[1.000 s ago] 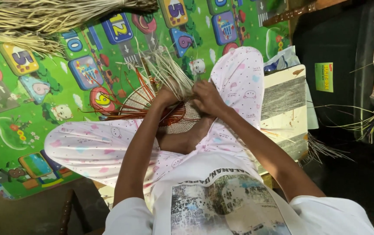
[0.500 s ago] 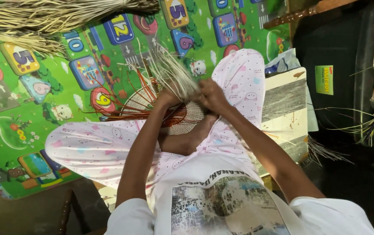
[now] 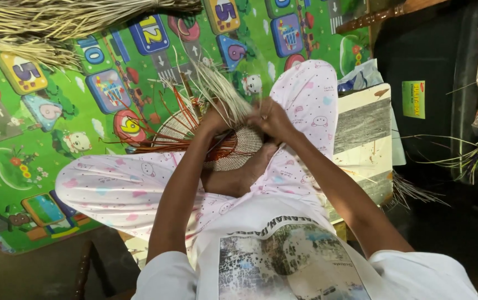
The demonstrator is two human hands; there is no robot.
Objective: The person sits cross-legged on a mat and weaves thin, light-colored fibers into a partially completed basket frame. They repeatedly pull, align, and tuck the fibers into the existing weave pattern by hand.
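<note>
I sit cross-legged in pink patterned trousers on a green play mat [image 3: 39, 144]. A round, half-woven basket [image 3: 233, 155] of pale and red-orange straw rests on my lap against my bare foot. Loose pale straw strands [image 3: 225, 91] stick up from its rim. My left hand [image 3: 214, 119] grips the basket's rim among the red strands. My right hand [image 3: 272, 119] pinches the pale strands just beside it. Both hands are close together over the basket.
A large bundle of dried straw [image 3: 61, 22] lies along the mat's top edge. A wooden board [image 3: 361, 139] sits to my right, with a plastic bag [image 3: 361, 75] behind it. More straw [image 3: 472, 155] and coloured bags are at the far right.
My hands have shifted only slightly on the strands; the basket stays on my lap.
</note>
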